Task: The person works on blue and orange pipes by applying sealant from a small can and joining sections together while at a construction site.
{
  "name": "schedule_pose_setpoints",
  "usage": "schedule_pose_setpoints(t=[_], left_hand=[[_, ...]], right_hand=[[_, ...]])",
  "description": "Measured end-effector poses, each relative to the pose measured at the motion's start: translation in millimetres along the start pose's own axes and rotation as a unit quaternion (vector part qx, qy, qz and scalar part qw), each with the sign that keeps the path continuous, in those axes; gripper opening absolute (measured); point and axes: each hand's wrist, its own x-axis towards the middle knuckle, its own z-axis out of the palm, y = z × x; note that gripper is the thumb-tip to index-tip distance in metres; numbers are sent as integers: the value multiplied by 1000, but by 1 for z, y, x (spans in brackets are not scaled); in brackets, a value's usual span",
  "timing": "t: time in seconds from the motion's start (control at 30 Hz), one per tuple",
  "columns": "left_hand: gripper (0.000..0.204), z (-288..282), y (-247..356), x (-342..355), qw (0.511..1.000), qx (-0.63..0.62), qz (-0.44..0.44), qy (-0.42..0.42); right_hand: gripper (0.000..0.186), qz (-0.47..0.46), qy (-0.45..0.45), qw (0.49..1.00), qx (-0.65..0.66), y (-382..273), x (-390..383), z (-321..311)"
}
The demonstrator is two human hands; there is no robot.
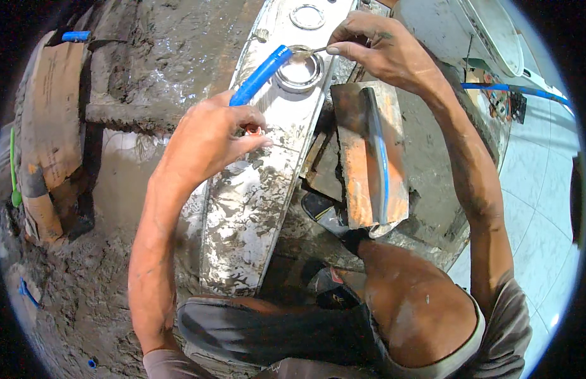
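In my left hand (211,136) is a short length of blue plastic pipe (261,76), tilted with its far end up and to the right. Something small, orange and white, shows between that hand's thumb and fingers; its kind is unclear. My right hand (388,54) pinches a thin dark stick (319,50) whose tip is at or close to the pipe's far end. Both hands are over a long white panel (245,208), smeared with grey mud. Raised rings are on it, one ring (299,72) just below the stick.
A rectangular plastering trowel (362,158) with a blue-striped handle lies right of the panel. Wet mortar (116,297) spreads at left, around a torn cardboard piece (50,120). A white bucket (495,38) and a blue pipe (520,90) are at upper right, beside pale floor tiles (526,170).
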Motion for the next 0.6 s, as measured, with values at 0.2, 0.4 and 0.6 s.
schedule_pose_setpoints(t=[0.2, 0.4, 0.6], left_hand=[[23, 5, 12, 4, 978, -167, -112, 48], [27, 12, 19, 2, 910, -369, -152, 111], [40, 12, 29, 5, 898, -384, -144, 160]], right_hand=[[20, -119, 40, 977, -171, 18, 3, 31], [30, -166, 175, 947, -212, -24, -12, 26], [41, 30, 104, 971, 213, -66, -46, 60]])
